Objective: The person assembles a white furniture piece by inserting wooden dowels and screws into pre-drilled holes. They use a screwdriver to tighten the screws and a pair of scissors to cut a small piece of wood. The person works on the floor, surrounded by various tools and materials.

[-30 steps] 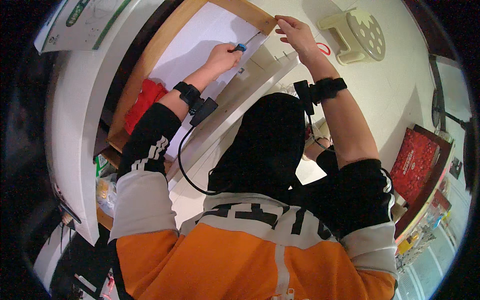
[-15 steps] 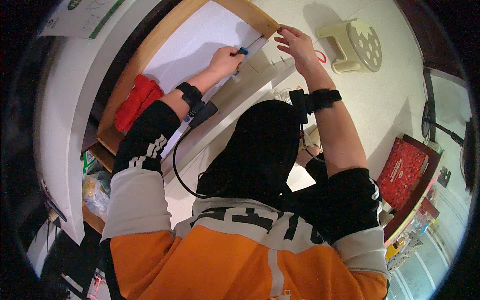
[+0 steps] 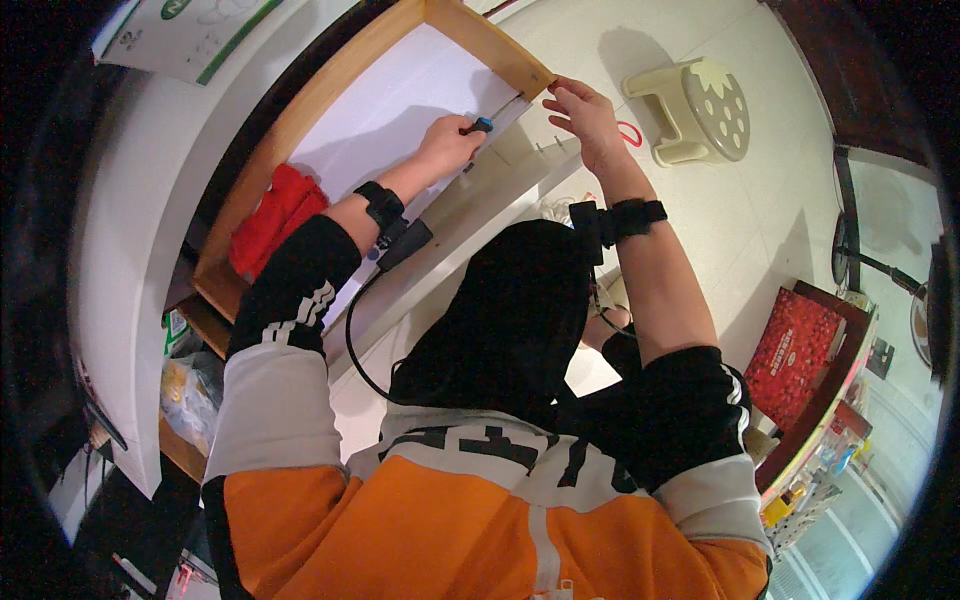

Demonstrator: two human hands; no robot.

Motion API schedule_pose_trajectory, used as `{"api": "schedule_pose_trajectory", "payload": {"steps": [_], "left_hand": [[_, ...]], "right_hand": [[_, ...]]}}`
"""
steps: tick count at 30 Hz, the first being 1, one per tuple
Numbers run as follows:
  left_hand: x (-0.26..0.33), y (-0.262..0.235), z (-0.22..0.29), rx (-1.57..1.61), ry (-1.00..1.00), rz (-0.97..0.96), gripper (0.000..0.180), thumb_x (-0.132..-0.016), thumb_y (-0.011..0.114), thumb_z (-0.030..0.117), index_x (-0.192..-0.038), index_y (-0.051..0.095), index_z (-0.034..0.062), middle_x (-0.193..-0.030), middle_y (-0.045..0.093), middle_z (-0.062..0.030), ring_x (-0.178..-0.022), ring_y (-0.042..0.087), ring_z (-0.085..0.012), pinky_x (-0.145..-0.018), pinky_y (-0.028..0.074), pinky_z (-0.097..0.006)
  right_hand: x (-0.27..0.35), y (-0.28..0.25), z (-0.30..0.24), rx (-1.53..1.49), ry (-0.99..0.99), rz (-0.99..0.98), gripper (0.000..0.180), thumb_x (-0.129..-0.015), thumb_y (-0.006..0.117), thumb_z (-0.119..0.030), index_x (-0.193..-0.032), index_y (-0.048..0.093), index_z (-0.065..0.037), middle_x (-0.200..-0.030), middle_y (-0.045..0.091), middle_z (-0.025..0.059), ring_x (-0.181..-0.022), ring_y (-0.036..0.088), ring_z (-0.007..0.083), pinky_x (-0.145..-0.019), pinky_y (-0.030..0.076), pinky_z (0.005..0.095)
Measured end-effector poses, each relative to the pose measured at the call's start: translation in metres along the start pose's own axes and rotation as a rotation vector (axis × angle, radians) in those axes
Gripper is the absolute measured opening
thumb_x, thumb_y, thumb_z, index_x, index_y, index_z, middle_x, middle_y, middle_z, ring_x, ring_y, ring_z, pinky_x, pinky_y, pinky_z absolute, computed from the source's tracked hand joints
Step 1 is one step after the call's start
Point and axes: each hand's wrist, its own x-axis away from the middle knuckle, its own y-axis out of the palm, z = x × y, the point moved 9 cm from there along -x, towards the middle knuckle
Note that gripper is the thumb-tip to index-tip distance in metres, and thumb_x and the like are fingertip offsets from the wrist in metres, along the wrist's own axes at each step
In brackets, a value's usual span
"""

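Note:
My left hand (image 3: 445, 145) grips a screwdriver (image 3: 483, 126) with a blue and black handle. Its shaft points at the near corner of a wooden frame (image 3: 500, 45) with a white panel (image 3: 400, 90) inside. My right hand (image 3: 585, 118) is at the same corner, fingertips pinched on the frame's end. Whether anything small sits between them is too fine to see. Both wrists wear black straps, and a cable runs from the left one. A white slotted board (image 3: 520, 165) lies just below the hands.
A red cloth (image 3: 272, 215) lies in the frame's far end. A cream stool (image 3: 700, 105) and a red loop (image 3: 630, 133) are on the pale floor to the right. A red box (image 3: 795, 345) stands by a dark shelf. White furniture (image 3: 130, 250) is on the left.
The whole scene has slid lower in the picture as my head moved. Both hands stay at the frame's corner, the screwdriver still in the left.

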Motion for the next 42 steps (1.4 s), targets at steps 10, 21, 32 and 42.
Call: {"api": "schedule_pose_trajectory", "payload": {"steps": [10, 21, 32, 42], "left_hand": [[0.006, 0.006, 0.000, 0.279, -0.078, -0.083, 0.021, -0.090, 0.059, 0.020, -0.077, 0.060, 0.0035, -0.067, 0.058, -0.0031, -0.055, 0.052, -0.0113, -0.051, 0.042, -0.027], [0.002, 0.005, -0.006, 0.229, -0.076, -0.131, 0.017, -0.092, 0.057, 0.018, -0.084, 0.060, 0.0035, -0.073, 0.059, -0.0029, -0.065, 0.056, -0.0114, -0.058, 0.045, -0.027], [0.008, 0.002, 0.002, 0.196, -0.048, -0.189, 0.018, -0.095, 0.055, 0.020, -0.087, 0.060, 0.0043, -0.077, 0.060, -0.0028, -0.074, 0.057, -0.0115, -0.068, 0.046, -0.026], [0.020, -0.004, 0.022, -0.080, -0.084, -0.068, 0.019, -0.089, 0.059, 0.024, -0.086, 0.062, 0.0056, -0.075, 0.060, -0.0010, -0.069, 0.053, -0.0103, -0.065, 0.042, -0.027]], "right_hand": [[0.002, 0.002, -0.001, 0.011, -0.019, -0.060, 0.042, -0.093, 0.054, -0.019, -0.131, 0.052, -0.001, -0.124, 0.059, 0.0083, -0.107, 0.060, 0.0194, -0.088, 0.048, 0.0330], [-0.006, -0.003, -0.019, 0.580, -0.310, -0.143, 0.045, -0.092, 0.051, -0.016, -0.134, 0.049, -0.001, -0.127, 0.058, 0.0140, -0.113, 0.058, 0.0235, -0.095, 0.046, 0.0341], [-0.021, -0.012, -0.017, 0.411, -0.478, -0.565, 0.040, -0.095, 0.050, -0.010, -0.135, 0.052, -0.007, -0.128, 0.060, 0.0064, -0.117, 0.054, 0.0167, -0.101, 0.040, 0.0297], [-0.022, -0.012, -0.015, 0.368, -0.502, -0.619, 0.042, -0.096, 0.052, -0.023, -0.137, 0.051, -0.013, -0.131, 0.058, 0.0014, -0.116, 0.056, 0.0156, -0.099, 0.040, 0.0326]]}}
